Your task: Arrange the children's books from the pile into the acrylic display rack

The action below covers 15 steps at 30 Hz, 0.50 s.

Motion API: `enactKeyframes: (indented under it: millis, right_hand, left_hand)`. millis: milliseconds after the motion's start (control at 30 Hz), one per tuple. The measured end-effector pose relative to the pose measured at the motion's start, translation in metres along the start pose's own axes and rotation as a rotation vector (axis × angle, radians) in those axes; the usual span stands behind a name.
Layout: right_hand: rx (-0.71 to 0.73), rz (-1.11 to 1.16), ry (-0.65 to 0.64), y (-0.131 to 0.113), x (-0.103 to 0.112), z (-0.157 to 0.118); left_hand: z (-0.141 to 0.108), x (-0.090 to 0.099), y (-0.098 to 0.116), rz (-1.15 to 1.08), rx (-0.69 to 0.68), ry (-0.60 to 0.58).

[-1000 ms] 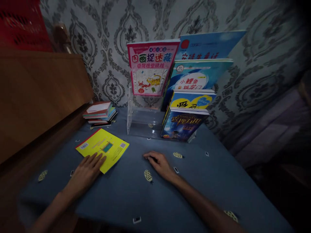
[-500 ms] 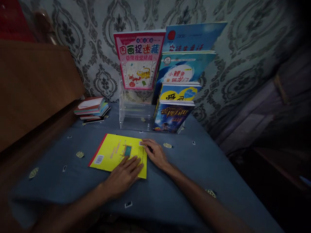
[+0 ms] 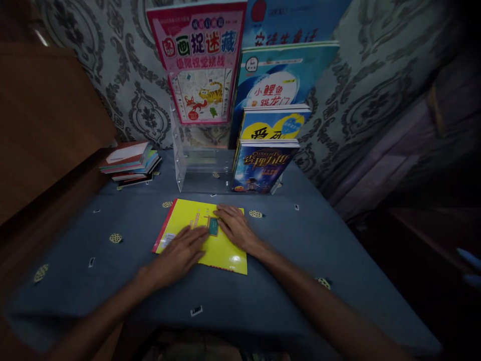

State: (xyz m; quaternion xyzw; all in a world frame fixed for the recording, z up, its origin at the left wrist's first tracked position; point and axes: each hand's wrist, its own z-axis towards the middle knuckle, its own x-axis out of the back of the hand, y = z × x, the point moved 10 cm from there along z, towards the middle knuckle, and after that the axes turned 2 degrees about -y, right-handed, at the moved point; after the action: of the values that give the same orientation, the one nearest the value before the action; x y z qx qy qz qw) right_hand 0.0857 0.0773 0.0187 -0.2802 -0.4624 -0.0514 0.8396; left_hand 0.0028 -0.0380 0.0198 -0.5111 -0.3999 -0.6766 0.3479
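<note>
Yellow book (image 3: 225, 256) lies flat on the blue cloth-covered table (image 3: 281, 313), in front of the clear rack (image 3: 178, 173) and apart from it; red strip along its left edge, small green board printed mid-cover, white barcode label near the left edge, partly beside the left hand. Left hand (image 3: 185, 246) rests over the near left part of the cover, palm down, fingers extended and pointing towards the green board; not closed around anything. Right hand (image 3: 233, 225) lies across the far right part of the same cover, fingers reaching left to the edge of the printed board, likewise loose and not clasping the book; its thumb cannot be made out clearly. Fingertips of the two hands are near each other, board between them. Rack contents: pink book (image 3: 205, 60) upright, leaning back, at upper left; on the right, stepped from back to front, blue book (image 3: 296, 22), teal book (image 3: 311, 72), yellow-and-blue book (image 3: 276, 123) and dark blue book (image 3: 263, 168). Uneven stack of books (image 3: 128, 159) sits left of the rack, near the wooden cabinet (image 3: 48, 130). Patterned wallpaper (image 3: 146, 118) behind.
</note>
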Motion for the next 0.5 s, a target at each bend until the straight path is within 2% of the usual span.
enactKeyframes:
  millis: [133, 267, 367, 500]
  right_hand:
    - [-0.018, -0.028, -0.040, -0.003, 0.000, 0.002]
    - [-0.035, -0.049, -0.078, -0.004, -0.001, 0.002]
    - [-0.040, -0.070, -0.100, -0.003, -0.004, 0.003]
    - [-0.016, -0.102, -0.144, 0.006, -0.009, 0.009]
  left_hand:
    - [-0.005, 0.005, -0.065, 0.023, 0.122, 0.010]
    - [0.010, 0.008, -0.111, 0.010, 0.204, 0.047]
    - [0.023, 0.011, -0.129, -0.023, 0.242, 0.099]
    - [0.031, 0.017, -0.134, -0.064, 0.253, 0.160]
